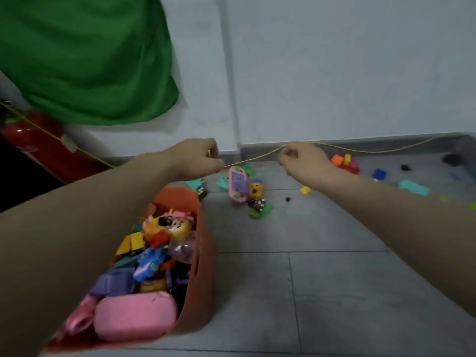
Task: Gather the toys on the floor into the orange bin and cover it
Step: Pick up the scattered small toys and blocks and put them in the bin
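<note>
White wall [334, 73] fills upper half of frame, vertical seam left of centre. Grey baseboard [360, 145] along wall foot, right of centre. Floor [322, 292] of grey tiles, thin dark grout lines, lower right. Green cloth [85, 60] hangs upper left (lower edge bunched). Red cylinder [51, 150] lies below it at left edge. Light even, soft.

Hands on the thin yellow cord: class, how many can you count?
2. The left hand pinches the thin yellow cord above the orange bin; the right hand pinches it farther right.
</note>
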